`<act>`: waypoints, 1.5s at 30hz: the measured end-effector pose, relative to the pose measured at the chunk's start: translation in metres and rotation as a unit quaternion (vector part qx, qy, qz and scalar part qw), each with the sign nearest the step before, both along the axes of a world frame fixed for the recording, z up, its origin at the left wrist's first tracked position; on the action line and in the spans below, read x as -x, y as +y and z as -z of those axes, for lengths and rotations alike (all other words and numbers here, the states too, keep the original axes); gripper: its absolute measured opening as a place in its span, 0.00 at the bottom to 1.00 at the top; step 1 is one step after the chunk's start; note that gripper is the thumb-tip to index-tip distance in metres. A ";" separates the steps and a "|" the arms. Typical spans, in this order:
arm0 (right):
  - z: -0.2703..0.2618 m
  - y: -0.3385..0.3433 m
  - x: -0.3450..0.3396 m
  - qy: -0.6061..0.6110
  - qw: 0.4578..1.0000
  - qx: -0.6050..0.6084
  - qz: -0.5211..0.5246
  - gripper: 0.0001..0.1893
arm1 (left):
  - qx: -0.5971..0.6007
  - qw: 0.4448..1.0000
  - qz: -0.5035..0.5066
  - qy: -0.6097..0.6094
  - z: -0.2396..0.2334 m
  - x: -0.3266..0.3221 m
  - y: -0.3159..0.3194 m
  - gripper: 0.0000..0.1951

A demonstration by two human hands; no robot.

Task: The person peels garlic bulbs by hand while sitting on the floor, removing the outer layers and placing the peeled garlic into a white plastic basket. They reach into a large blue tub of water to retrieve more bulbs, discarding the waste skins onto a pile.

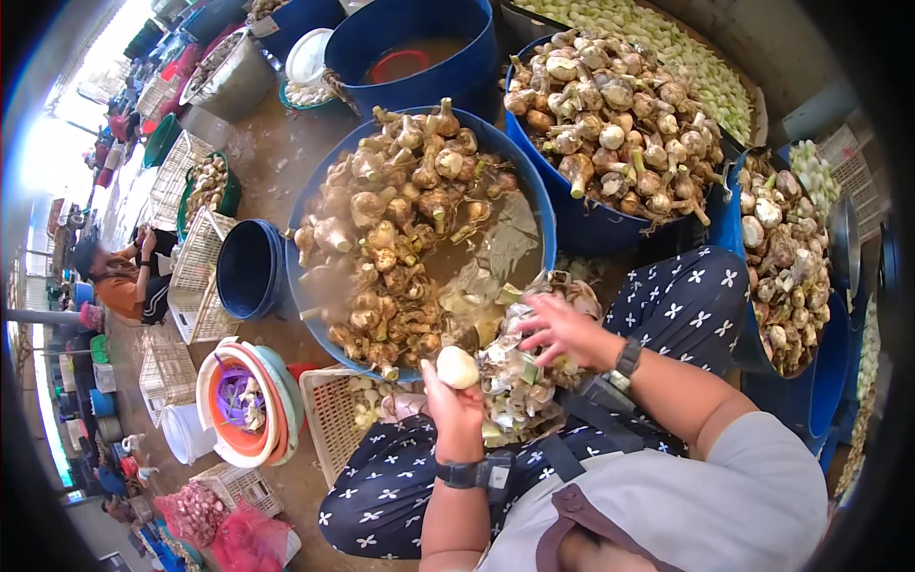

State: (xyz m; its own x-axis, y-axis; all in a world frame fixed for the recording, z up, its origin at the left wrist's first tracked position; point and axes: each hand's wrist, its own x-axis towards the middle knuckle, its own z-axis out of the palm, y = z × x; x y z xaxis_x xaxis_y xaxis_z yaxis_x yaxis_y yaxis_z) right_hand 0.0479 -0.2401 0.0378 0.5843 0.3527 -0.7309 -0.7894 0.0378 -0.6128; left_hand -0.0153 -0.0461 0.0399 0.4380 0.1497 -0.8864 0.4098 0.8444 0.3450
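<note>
My left hand (454,411) is palm up and holds a peeled white garlic bulb (457,367) near the rim of a round blue tub (547,214). The tub holds unpeeled garlic bulbs (386,229) with stalk stubs, lying beside murky water. To the right, my right hand (568,330) is raised with its fingers spread and nothing visible in it. Beneath it, papery garlic skins (522,386) are heaped between my legs. At the left, partly under my knee, a cream plastic crate (329,429) contains pale peeled garlic.
Blue containers heaped with garlic bulbs (622,121) (786,272) stand at the right. A blue tub of water (429,86) is behind. At the left are an empty-looking blue bucket (250,268), stacked basins (275,400), crates (193,286) and a seated person in orange (121,286).
</note>
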 end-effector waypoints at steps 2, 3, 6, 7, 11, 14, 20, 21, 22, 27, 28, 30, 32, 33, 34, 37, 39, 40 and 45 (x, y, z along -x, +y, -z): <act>-0.010 0.029 0.009 0.074 0.992 -0.103 -0.015 0.29 | -0.229 0.966 0.116 0.012 -0.006 0.001 -0.013 0.29; -0.005 0.043 0.011 0.092 0.988 -0.120 -0.020 0.25 | -0.250 0.960 0.111 -0.067 0.000 0.011 -0.011 0.30; 0.036 0.047 -0.005 0.237 0.923 -0.278 0.120 0.18 | -0.299 0.943 0.048 -0.141 -0.004 0.006 -0.002 0.31; 0.030 0.038 -0.026 0.149 0.916 -0.331 0.173 0.18 | -0.291 0.948 0.002 -0.133 -0.006 0.003 0.007 0.29; -0.057 -0.023 -0.144 -0.078 0.746 -0.511 0.420 0.32 | -0.198 0.968 -0.125 -0.089 -0.015 0.002 0.031 0.25; 0.046 0.018 -0.200 -0.029 0.874 -0.341 0.344 0.33 | -0.207 0.970 -0.103 -0.081 0.017 0.011 0.038 0.21; 0.302 0.023 -0.256 -0.097 0.967 0.047 0.230 0.28 | -0.154 0.985 -0.009 -0.082 0.026 -0.029 -0.006 0.15; 0.283 0.087 -0.235 -0.024 0.980 0.030 0.195 0.29 | -0.189 0.980 -0.036 -0.048 0.033 -0.018 0.016 0.13; 0.266 0.118 -0.213 0.045 0.984 0.029 0.171 0.30 | -0.208 0.976 -0.055 -0.034 0.033 -0.012 0.029 0.13; 0.141 0.126 -0.130 0.037 0.999 -0.018 -0.031 0.26 | -0.242 0.970 0.001 -0.018 0.033 -0.031 0.039 0.22; 0.115 0.118 -0.104 -0.013 0.999 0.028 -0.044 0.25 | -0.219 0.975 0.010 -0.029 0.035 -0.041 0.031 0.25; 0.084 0.092 -0.061 -0.330 0.913 0.123 -0.206 0.20 | -0.146 0.985 0.058 -0.064 0.041 -0.055 0.022 0.30; 0.041 0.089 -0.038 -0.393 0.866 0.140 -0.278 0.15 | -0.105 0.985 0.090 -0.099 0.046 -0.057 0.025 0.33; 0.025 0.084 -0.034 -0.447 0.829 0.143 -0.304 0.13 | -0.111 0.986 0.092 -0.083 0.038 -0.060 0.021 0.28; 0.020 0.083 -0.032 -0.445 0.830 0.142 -0.306 0.13 | -0.183 0.972 0.120 -0.086 0.045 -0.056 0.020 0.25; 0.011 0.077 -0.023 -0.487 0.744 0.200 -0.411 0.13 | -0.240 0.952 0.158 -0.101 0.048 -0.047 0.017 0.20; 0.007 0.076 -0.017 -0.500 0.735 0.224 -0.398 0.12 | -0.228 0.952 0.168 -0.116 0.043 -0.043 0.015 0.17; 0.009 0.076 -0.011 -0.510 0.744 0.226 -0.368 0.12 | -0.212 0.957 0.166 -0.104 0.039 -0.042 0.014 0.16; 0.034 0.069 -0.010 -0.335 0.889 0.136 -0.280 0.15 | -0.101 0.981 0.099 -0.132 0.030 -0.032 0.010 0.15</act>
